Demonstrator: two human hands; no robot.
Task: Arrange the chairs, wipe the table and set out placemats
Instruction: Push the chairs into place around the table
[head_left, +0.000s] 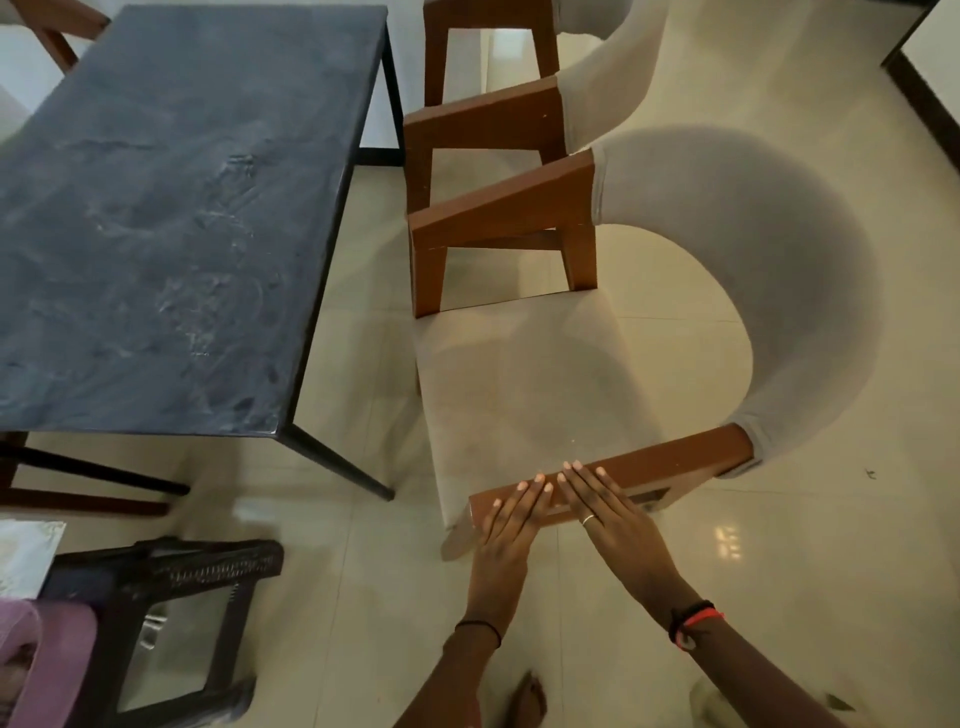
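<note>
Both hands were laid flat on the near wooden armrest (675, 462) of the beige chair (519, 374). The left hand (511, 519) and right hand (610, 512) were set side by side, fingers straight and close together, pressed on the wood rather than curled round it. A second chair (488, 119) stood well beyond the fingertips, and the dark table (171, 208) stood to their left, apart from both chairs. Chair arranging was judged under way. Smears were seen on the tabletop and no placemats on it, so wiping and setting out were judged still to be done.
</note>
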